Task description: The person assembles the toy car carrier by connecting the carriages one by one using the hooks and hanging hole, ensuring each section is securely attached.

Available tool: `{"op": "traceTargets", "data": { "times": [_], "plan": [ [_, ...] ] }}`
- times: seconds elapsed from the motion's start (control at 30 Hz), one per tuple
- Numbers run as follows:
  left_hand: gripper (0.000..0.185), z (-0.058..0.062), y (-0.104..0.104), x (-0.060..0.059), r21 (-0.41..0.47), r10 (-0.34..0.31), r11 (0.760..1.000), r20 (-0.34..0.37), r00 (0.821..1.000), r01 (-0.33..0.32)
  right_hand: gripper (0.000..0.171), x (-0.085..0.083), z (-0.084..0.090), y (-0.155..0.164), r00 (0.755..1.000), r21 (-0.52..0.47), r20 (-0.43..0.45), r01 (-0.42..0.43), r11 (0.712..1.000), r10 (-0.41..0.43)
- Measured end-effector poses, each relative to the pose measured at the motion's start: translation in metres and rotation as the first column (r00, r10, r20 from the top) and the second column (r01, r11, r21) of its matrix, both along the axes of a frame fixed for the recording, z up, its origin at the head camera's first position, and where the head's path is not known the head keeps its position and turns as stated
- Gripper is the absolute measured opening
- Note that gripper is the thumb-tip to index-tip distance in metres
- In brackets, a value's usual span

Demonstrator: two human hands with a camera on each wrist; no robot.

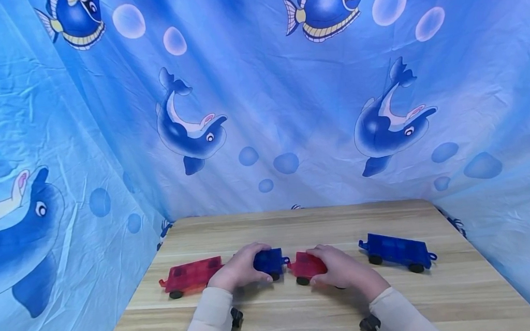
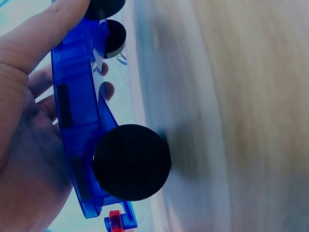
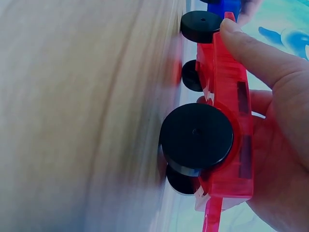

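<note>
My left hand grips a blue toy train car across its sides, thumb on the near side. In the left wrist view, that car's hook has a red ring around it. My right hand holds a red toy train car the same way, its black wheels close over the tabletop. Between the hands, the blue car's ring and the red car's hook meet. A second red car stands on the left, its right end hidden behind my left hand.
Another blue train car stands apart on the right of the wooden table. Blue cloth printed with dolphins and fish hangs behind the table and along both sides.
</note>
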State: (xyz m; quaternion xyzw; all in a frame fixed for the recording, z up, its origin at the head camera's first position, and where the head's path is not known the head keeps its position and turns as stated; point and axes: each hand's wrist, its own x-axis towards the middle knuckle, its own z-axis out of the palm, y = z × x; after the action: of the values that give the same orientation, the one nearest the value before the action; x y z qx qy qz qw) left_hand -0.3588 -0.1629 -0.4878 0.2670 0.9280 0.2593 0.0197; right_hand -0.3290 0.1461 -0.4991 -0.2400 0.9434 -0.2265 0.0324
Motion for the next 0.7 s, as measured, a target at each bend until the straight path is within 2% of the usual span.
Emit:
{"op": "traceTargets", "data": {
  "times": [0.23, 0.7],
  "plan": [
    [0.083, -0.0021, 0.0022, 0.0012, -0.033, -0.035, 0.999, -0.016, 0.999, 0.034, 0.084, 0.0002, 0.0003, 0.0012, 1.000, -0.015, 0.010, -0.009, 1.000, 0.009],
    [0.084, -0.0047, 0.0018, 0.0002, -0.037, -0.019, 0.999, -0.006, 1.000, 0.019, 0.082, 0.0003, 0.0036, 0.0011, 1.000, -0.027, 0.026, -0.016, 1.000, 0.017]
  ]
}}
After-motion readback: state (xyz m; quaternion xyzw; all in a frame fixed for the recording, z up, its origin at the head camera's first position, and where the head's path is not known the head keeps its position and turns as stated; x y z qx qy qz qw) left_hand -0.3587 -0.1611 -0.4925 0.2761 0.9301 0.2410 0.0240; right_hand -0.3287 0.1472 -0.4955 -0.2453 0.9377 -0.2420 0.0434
